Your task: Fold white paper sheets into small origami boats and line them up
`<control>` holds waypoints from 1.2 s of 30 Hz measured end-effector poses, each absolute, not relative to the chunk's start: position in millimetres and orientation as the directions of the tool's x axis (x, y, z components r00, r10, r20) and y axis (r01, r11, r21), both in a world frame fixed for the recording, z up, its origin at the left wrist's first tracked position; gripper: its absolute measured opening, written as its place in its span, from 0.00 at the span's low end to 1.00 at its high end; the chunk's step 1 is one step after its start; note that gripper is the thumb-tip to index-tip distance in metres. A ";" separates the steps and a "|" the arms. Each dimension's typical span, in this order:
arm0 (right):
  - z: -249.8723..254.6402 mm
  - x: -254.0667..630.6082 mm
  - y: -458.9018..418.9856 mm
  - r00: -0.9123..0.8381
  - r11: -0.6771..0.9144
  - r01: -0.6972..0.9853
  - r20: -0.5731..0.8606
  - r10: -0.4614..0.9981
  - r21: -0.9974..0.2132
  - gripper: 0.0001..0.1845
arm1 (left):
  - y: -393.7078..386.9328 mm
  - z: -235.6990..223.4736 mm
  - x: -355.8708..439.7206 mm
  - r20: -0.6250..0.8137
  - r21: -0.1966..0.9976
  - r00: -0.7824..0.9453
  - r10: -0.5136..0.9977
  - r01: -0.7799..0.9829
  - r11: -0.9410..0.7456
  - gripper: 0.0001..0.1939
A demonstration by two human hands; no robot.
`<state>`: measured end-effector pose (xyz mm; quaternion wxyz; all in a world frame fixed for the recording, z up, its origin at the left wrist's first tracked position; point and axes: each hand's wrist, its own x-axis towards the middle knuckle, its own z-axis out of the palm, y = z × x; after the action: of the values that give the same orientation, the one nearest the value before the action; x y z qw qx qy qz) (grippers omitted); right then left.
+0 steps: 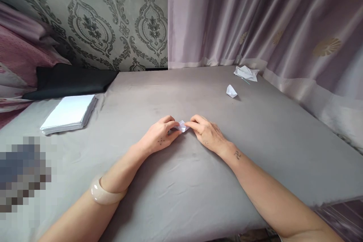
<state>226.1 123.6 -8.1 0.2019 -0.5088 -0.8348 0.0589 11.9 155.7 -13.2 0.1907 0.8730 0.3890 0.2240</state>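
Observation:
A small folded piece of white paper point(182, 126) is between my two hands, just above or on the grey cloth of the table. My left hand point(161, 134) pinches its left end between thumb and fingers. At the opposite end, my right hand point(206, 133) grips it with bent fingers. The fingertips hide the paper's outer ends. Farther off to the right sits a folded paper boat point(231, 91), apart from both hands.
On the left lies a stack of white paper point(69, 111), with black cloth point(73, 79) behind it. Folded paper pieces point(245, 73) and a thin light-blue stick point(246, 81) lie at the back right. Curtains point(255, 15) border the table point(159, 94). The left foreground is pixelated.

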 end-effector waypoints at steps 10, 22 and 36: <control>-9.7 220.0 128.7 -0.523 0.567 0.811 0.254 0.814 -0.147 0.13 | 161.4 -17.4 10.6 0.271 0.379 0.656 0.704 0.600 -0.705 0.15; -4.8 233.2 128.7 -0.485 0.531 0.821 0.234 0.843 -0.211 0.10 | 170.4 -20.1 -0.3 0.254 0.378 0.671 0.697 0.594 -0.710 0.15; -10.6 230.0 133.9 -0.432 0.513 0.756 0.279 0.857 -0.407 0.08 | 172.4 -20.8 5.1 0.285 0.414 0.699 0.656 0.528 -0.741 0.15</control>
<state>230.0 133.9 -10.6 0.2297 -0.4807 -0.8390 0.1108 5.1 172.4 -20.8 0.1521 0.9089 0.3258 0.2111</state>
